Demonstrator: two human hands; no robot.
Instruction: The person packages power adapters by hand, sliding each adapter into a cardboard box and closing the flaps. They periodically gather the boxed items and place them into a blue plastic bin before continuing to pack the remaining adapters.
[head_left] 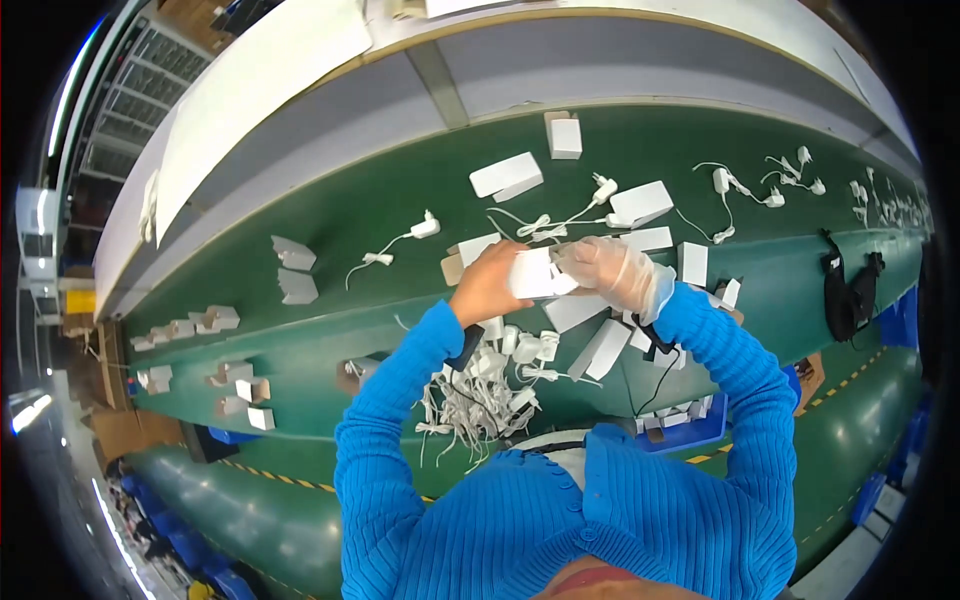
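The white box (530,275) is held up over the middle of the green bench (385,180), between the two hands. From the far left, small open cartons (215,320) stand in loose groups on the bench, and two folded white card pieces (297,286) sit farther in, one just beside the other. Next comes a white plug adapter (426,226), its cable trailing to its left. Nearer the person, a heap of white adapters and cables (480,393) lies tangled. The bare left hand (490,284) grips the box at its left side. The right hand (612,272), in a translucent glove, has its fingers bent at the box's right end; I cannot tell whether they grip it. Near the right forearm, an upright white carton (692,263) stands on the bench, with a blue bin (703,433) of small white items below. Farther right lies a black strap-like item (846,305).
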